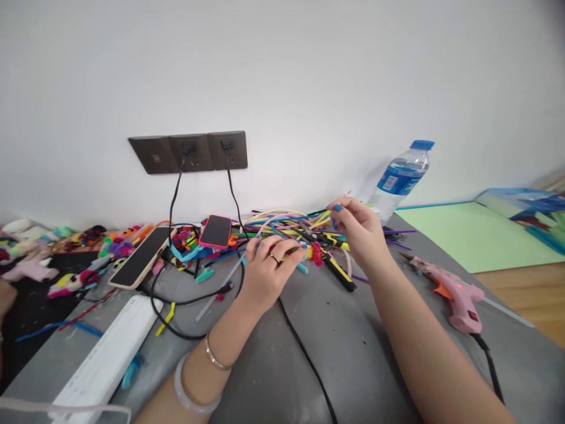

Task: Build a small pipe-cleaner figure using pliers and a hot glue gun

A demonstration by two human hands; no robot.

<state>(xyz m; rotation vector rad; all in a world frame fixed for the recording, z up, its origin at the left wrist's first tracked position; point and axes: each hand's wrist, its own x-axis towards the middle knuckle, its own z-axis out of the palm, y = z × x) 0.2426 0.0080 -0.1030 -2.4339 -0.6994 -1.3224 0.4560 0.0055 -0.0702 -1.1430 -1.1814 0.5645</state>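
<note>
My left hand (270,268), with a ring and two bracelets, has its thumb and fingers closed on a small yellow and red pipe-cleaner piece (315,253). To its right, my right hand (359,232) is raised in a pinch; whatever lies between its fingertips is too small to make out. A thin dark strand runs close to those fingertips. Behind both hands spreads a pile of coloured pipe cleaners (282,219). Yellow-and-black handled pliers (339,272) lie on the grey table (326,347) just below the pinched piece.
A pink glue gun (459,294) lies at right, its cord trailing forward. A water bottle (401,179) leans against the wall. At left are a phone (143,257), a white power strip (110,353) and pipe-cleaner figures (73,282). A red-edged phone (215,231) and black cables lie centrally.
</note>
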